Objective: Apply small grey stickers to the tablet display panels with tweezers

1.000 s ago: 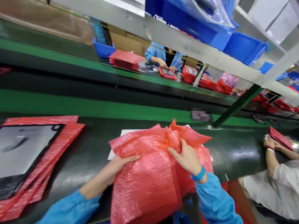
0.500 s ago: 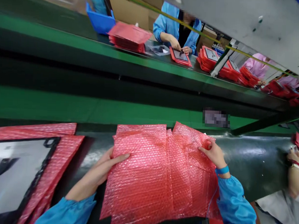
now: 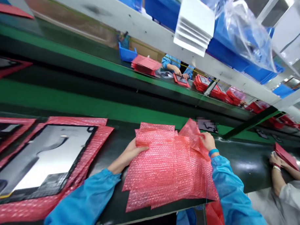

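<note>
Several red bubble-wrap bags lie fanned out in an overlapping pile at the bench's front edge. My left hand grips the left side of the pile, thumb on top and fingers hidden beneath. On the other side, my right hand is closed on the upper part of the rightmost bubble-wrap bag, which is creased and pulled up near the fingers. Left of my left hand, a flat display panel with a black frame and ribbon cable rests on more red bubble-wrap bags.
Another panel on red wrap is at far left. A co-worker's hands hold a red bag at right. Across the green-edged bench, another person works beside stacked red bags. Overhead runs a shelf with blue bins.
The view has tilted up and swung left, showing more shelf and panel. My right hand's fingers have closed further on the rightmost bag, whose top is now more crumpled. My left hand keeps its grip.
</note>
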Demonstrator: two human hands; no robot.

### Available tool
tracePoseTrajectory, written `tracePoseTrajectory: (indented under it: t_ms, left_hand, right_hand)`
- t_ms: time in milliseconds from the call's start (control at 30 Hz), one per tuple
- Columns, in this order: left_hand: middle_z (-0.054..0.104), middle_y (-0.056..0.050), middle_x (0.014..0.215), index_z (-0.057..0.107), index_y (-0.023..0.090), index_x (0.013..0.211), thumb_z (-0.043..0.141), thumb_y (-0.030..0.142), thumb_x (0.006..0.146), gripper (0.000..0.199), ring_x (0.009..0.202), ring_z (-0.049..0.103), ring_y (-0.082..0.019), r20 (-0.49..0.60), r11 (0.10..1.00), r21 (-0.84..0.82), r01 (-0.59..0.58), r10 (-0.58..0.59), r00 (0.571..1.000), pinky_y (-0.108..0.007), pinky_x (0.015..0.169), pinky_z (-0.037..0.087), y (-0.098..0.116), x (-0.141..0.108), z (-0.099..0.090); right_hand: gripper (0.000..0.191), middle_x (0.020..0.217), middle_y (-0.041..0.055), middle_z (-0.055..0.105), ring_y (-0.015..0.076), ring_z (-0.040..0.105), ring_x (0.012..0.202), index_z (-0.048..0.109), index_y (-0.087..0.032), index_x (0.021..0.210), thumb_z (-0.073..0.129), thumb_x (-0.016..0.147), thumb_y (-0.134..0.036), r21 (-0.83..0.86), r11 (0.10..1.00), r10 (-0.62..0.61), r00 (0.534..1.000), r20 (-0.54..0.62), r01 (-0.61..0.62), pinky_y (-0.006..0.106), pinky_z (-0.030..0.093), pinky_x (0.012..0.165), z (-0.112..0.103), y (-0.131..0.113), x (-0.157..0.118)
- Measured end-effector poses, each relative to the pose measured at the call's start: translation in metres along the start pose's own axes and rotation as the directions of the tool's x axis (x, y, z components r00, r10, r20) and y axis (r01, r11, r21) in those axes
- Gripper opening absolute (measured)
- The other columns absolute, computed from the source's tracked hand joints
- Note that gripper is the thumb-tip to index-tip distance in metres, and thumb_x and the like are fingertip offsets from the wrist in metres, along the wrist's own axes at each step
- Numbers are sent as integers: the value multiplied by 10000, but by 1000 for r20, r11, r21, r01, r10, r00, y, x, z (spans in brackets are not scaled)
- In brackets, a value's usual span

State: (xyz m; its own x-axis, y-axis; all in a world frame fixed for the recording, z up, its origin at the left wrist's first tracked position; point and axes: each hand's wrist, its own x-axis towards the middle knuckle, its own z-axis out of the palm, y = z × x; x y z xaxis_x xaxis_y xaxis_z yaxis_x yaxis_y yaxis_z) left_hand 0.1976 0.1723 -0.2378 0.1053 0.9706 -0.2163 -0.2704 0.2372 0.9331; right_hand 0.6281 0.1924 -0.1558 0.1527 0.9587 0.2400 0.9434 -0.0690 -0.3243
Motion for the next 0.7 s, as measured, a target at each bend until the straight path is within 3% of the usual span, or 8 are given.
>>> tracePoseTrajectory:
  t_ms: [133,233,300,367,433,500,600,700]
  left_hand:
    - [785,-83,1032,645,152,1149,959,281,511,724,880,736,-255,7,996,-68,-56,57,998,-386,884,571,-1,2,4]
    - [783,-93,1072,647,149,1197,972,302,513,772,902,739,-260,23,993,-93,-72,74,997,-379,887,571,1,1,5]
    - [785,-106,1099,656,157,1211,986,359,525,787,916,747,-272,36,993,-97,-65,69,997,-378,883,577,2,1,5]
    - [788,-121,1112,671,165,1199,959,521,585,766,932,756,-291,49,994,-101,-50,55,997,-387,875,588,3,2,4]
    - [791,-137,1099,691,162,1158,821,755,668,780,948,762,-316,60,994,-101,-30,37,998,-407,865,604,4,3,1]
    - [794,-147,1086,704,158,1137,736,848,689,823,961,768,-335,70,997,-82,-9,14,997,-424,863,616,4,3,-2]
    - [795,-126,1129,690,174,1174,957,599,574,783,1004,766,-330,30,1000,-14,-8,9,1000,-408,904,613,1,1,-6]
    - [783,-110,1192,675,183,1187,1027,387,471,823,1063,750,-323,-36,999,41,-33,34,999,-409,971,592,-4,-1,-7]
  right_hand:
    - [454,1147,229,750,343,711,1006,714,-66,1242,500,1033,-408,49,998,40,967,-252,-29,471,546,946,-76,-12,-11]
    - [567,1106,195,769,302,734,885,653,-70,1332,465,1057,-528,156,988,53,945,-322,-2,439,592,820,-102,-36,-46]
    - [476,1057,140,789,273,735,844,707,-136,1247,555,1034,-534,309,947,8,953,-304,90,401,597,784,-84,-68,-78]
    - [362,1062,124,792,268,734,885,728,-180,1200,553,1049,-459,395,904,-75,969,-234,166,399,589,822,-42,-109,-107]
    - [322,1059,144,781,287,725,928,731,-170,1154,500,1063,-376,370,918,-76,981,-179,139,425,573,863,8,-151,-125]
    - [289,969,137,773,296,722,893,741,-157,1098,564,1036,-376,363,925,-69,990,-119,108,424,569,845,48,-179,-131]
    - [342,906,74,774,265,735,866,746,-186,1182,682,989,-461,348,935,-71,997,-14,71,377,570,830,60,-169,-122]
    - [397,1029,88,780,267,727,939,741,-204,1217,738,945,-493,273,962,-20,999,45,7,392,554,883,22,-100,-107]
